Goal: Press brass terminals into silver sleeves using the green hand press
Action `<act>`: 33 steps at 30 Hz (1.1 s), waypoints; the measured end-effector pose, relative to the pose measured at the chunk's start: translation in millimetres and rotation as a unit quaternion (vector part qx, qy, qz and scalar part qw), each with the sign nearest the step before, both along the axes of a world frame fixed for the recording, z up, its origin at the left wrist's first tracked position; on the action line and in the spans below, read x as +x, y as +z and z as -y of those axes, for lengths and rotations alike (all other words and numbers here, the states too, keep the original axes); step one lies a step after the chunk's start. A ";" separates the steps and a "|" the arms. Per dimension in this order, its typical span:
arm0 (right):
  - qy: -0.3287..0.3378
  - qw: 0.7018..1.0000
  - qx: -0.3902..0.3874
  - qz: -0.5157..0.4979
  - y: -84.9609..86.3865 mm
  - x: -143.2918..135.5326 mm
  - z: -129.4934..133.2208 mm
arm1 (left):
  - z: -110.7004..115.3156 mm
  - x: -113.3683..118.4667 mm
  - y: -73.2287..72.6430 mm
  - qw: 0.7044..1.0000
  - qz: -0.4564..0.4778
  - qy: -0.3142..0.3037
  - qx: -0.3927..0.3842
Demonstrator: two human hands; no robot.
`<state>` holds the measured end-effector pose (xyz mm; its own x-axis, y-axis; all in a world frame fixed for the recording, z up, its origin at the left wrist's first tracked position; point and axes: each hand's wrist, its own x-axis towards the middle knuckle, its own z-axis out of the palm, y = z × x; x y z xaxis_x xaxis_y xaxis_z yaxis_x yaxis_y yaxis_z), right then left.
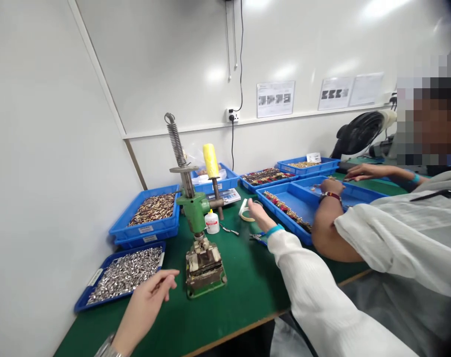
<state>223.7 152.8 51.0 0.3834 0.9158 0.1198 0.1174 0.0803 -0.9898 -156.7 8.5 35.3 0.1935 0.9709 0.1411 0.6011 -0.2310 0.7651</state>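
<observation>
My left hand [146,302] hovers between the tray of silver metal parts [127,272] and the green hand press [195,210]. Its fingers are curled in towards the thumb, and anything between them is too small to make out. My right hand [259,216], in a white sleeve, is right of the press beside a pale ring-shaped roll [245,212]. Its fingers look closed; what they hold, if anything, is hidden. The press has a yellow-wrapped handle [210,161] and a worn metal base [205,270].
A white bottle [212,222] and blue-handled pliers [258,239] lie near the press. Blue trays [147,230] of brownish parts stand at the left. More blue trays [300,198] extend to the right, where a co-worker's hands [332,186] reach in. The table's front edge [236,334] runs below.
</observation>
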 end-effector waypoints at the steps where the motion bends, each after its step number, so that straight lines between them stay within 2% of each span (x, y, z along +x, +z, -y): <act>1: 0.001 0.999 -0.009 0.038 -10.7 5.8 -1.1 | -0.5 -8.4 -4.9 1.000 -0.007 0.010 -0.005; 4: 0.009 0.993 -0.016 0.120 -41.3 21.7 2.6 | -2.9 -24.6 -15.4 0.999 -0.017 0.037 -0.004; 6: 0.019 0.991 0.000 0.136 -50.1 30.2 3.9 | -4.8 -25.9 -16.7 0.999 -0.018 0.049 0.009; 8: 0.031 0.992 0.025 0.123 -47.3 35.9 5.1 | -6.2 -18.4 -13.9 0.998 -0.013 0.049 0.030; 10: 0.047 0.994 0.057 0.084 -37.0 37.9 10.9 | -6.7 -1.9 -8.6 0.998 -0.004 0.031 0.054; 12: 0.065 0.993 0.097 0.030 -24.9 35.6 25.0 | -6.0 22.9 -1.9 0.997 0.011 -0.005 0.079; 15: 0.089 0.980 0.163 -0.069 -10.8 22.7 61.0 | -2.9 71.0 7.8 0.989 0.043 -0.070 0.122; 17: 0.118 0.944 0.205 -0.232 -5.4 6.6 89.9 | 0.9 105.0 12.3 0.983 0.065 -0.081 0.154; 20: 0.157 0.832 0.220 -0.485 -4.1 -28.4 133.3 | 9.8 146.8 15.4 0.971 0.116 -0.053 0.203; 21: 0.162 0.809 0.215 -0.522 -6.0 -41.1 147.1 | 13.6 155.9 15.8 0.967 0.133 -0.050 0.212; 23: 0.167 0.790 0.204 -0.554 -13.1 -62.9 173.3 | 21.3 164.1 15.9 0.965 0.159 -0.064 0.199; 25: 0.177 0.800 0.184 -0.543 -23.6 -74.4 197.0 | 28.0 158.3 15.2 0.967 0.178 -0.109 0.145; 27: 0.203 0.829 0.139 -0.503 -34.5 -73.3 215.7 | 32.7 141.3 13.5 0.966 0.170 -0.174 0.087; 29: 0.253 0.858 0.075 -0.441 -42.5 -65.2 227.4 | 35.2 119.6 11.7 0.966 0.121 -0.226 0.038; 31: 0.309 0.880 0.013 -0.360 -45.9 -61.2 232.5 | 36.0 100.5 11.3 0.966 0.049 -0.252 -0.005; 33: 0.326 0.908 -0.042 -0.258 -45.3 -70.0 234.4 | 35.5 88.0 13.8 0.962 -0.007 -0.270 -0.032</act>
<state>153.7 -81.6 5.7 -0.2593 0.9658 -0.0027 -0.4099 -0.1126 -0.9052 -68.8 -27.1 49.1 0.6741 0.7345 0.0782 0.4164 -0.4653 0.7811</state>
